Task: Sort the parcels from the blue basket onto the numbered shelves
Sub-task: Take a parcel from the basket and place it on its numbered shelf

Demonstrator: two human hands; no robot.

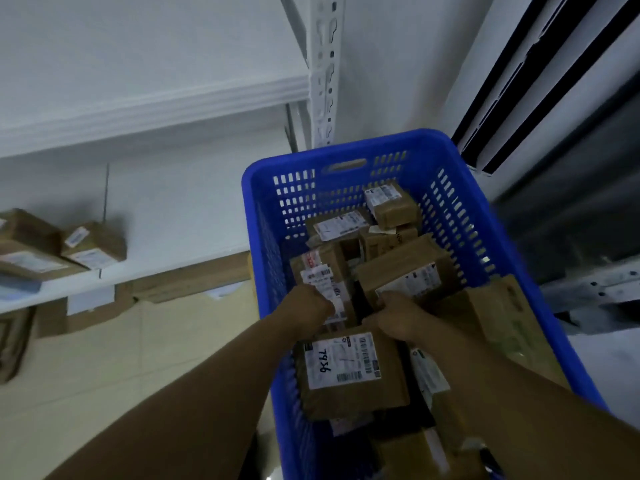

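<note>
Parcels (93, 249) rest on white shelf (156, 275) beside blue basket (346, 150), beige floor (104, 368) below.

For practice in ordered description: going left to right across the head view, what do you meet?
Parcels on the shelf → left hand, gripping a white-labelled parcel → right hand, gripping a brown parcel → flat cardboard parcel against the right wall of the blue basket.
</note>
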